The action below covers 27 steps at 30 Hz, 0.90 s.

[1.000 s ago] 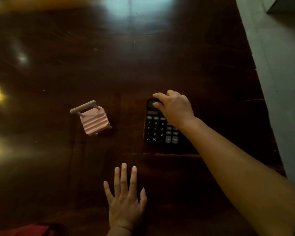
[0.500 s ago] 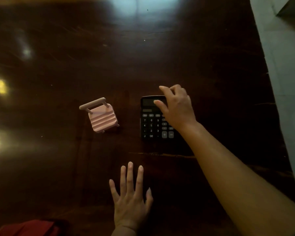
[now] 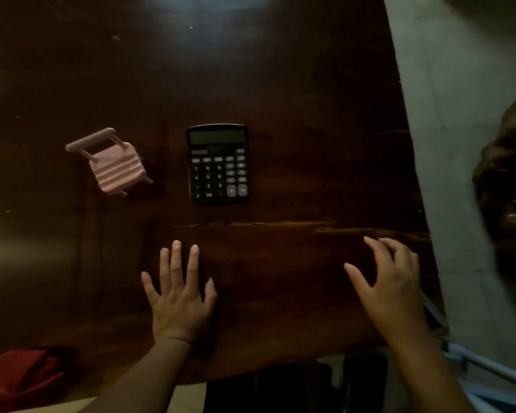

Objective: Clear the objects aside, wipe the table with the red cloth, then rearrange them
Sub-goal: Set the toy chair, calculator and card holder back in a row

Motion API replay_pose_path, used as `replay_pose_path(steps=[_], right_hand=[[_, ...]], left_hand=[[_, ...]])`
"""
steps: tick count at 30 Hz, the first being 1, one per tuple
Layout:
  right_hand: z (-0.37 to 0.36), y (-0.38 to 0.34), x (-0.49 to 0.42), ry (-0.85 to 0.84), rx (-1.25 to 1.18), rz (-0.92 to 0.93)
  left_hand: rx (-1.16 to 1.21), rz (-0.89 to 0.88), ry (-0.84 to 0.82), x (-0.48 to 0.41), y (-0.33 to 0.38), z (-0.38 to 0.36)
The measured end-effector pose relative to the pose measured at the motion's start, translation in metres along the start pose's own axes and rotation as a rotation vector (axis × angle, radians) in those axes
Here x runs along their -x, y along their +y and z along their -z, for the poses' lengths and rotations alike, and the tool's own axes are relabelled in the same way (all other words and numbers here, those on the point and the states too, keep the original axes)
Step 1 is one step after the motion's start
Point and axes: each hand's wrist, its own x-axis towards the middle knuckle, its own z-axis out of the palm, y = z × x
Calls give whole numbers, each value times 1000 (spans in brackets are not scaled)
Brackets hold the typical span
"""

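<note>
A black calculator (image 3: 218,163) lies flat in the middle of the dark wooden table (image 3: 310,114), keys up. To its left stands a small pink toy chair (image 3: 113,162), tilted at an angle. The red cloth (image 3: 18,377) is bunched at the near left corner. My left hand (image 3: 181,296) rests flat on the table below the calculator, fingers spread and holding nothing. My right hand (image 3: 390,281) hovers near the table's right edge, fingers loosely curled apart and holding nothing.
The table's right edge runs diagonally beside a pale tiled floor (image 3: 459,144). A dark wooden object (image 3: 507,174) sits at the far right. A metal frame (image 3: 489,368) shows at the bottom right.
My right hand has let go of the calculator and pulled back toward me, to the right edge. The calculator lies straight now. The view has shifted, showing more of the near table edge.
</note>
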Motion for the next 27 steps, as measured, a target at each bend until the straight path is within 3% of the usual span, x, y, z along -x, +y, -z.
replay_pose_path(steps=[5,9,17,27], right_hand=[[15,53,32,-45,69,-149],[10,69,41,-117,-64,-217],[3,42,5,-32,-73,32],[5,-73,-140,-70,42,437]], left_hand=[[2,2,1,0,0,0],[-1,-2,4,0,0,-1],[12,-3,10,0,0,-1],[-2,-14,43,1,-3,-6]])
